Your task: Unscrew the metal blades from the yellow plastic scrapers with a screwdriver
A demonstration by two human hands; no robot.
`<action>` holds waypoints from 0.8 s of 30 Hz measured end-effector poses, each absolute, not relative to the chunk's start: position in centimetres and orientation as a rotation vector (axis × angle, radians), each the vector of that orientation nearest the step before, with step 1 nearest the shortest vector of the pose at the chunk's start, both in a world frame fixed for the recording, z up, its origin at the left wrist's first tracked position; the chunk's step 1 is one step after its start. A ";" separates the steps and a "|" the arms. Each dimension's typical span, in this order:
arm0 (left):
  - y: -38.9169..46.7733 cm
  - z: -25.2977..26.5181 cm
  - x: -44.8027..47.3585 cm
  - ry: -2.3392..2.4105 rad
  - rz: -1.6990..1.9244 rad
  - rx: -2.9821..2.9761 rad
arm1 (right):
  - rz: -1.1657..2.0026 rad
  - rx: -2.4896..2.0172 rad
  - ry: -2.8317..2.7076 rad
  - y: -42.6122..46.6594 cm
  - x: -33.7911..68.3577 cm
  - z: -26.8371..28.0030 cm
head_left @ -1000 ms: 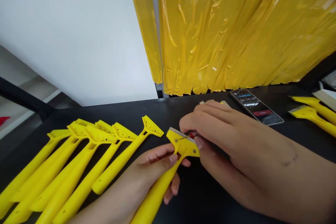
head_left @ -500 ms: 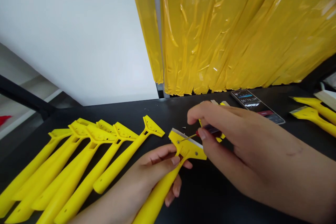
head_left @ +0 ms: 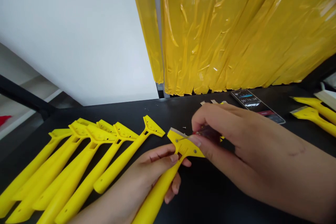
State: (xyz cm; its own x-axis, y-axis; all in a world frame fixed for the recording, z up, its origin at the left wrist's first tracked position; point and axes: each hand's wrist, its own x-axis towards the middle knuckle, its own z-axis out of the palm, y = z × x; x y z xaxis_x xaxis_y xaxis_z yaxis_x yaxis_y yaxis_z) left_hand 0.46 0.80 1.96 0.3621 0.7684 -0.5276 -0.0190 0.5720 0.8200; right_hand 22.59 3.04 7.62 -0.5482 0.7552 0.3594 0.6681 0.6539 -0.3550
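Note:
My left hand (head_left: 157, 168) is closed around the neck of a yellow scraper (head_left: 164, 190), whose head points away from me. A metal blade edge shows along the far side of the head, and two screws sit in its face. Pinched in my right hand (head_left: 236, 147) is a screwdriver (head_left: 209, 135) with a dark red handle. Its thin shaft slants left, and the tip meets the left screw (head_left: 176, 140). The right screw (head_left: 195, 151) sits in the other end of the head. My right fingers hide part of the screwdriver handle.
Several yellow scraper handles (head_left: 78, 157) lie in a row on the black table (head_left: 126, 110) at left. A loose screw (head_left: 184, 127) lies beyond the scraper head. A phone (head_left: 257, 106) showing a timer lies behind my right hand. More scrapers (head_left: 315, 113) rest at far right.
The scraper head has shifted slightly left. My right fingers have turned around the screwdriver handle, its tip staying at the left screw.

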 end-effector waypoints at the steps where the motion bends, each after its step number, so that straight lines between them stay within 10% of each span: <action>1: 0.8 1.9 0.4 1.085 0.587 0.828 | 0.259 -1.109 -2.404 3.0 22.6 7.7; 24: 0.9 1.7 0.2 1.028 0.550 0.846 | 0.103 -1.009 -2.348 3.3 21.9 7.6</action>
State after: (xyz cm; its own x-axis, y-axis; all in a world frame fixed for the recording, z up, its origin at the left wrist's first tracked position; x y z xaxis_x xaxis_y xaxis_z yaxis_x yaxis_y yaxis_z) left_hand 0.17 0.90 1.74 0.4299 0.7433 -0.5125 -0.0142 0.5732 0.8193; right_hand 21.92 3.27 7.62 -0.5487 0.6866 0.4770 0.6421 0.7115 -0.2855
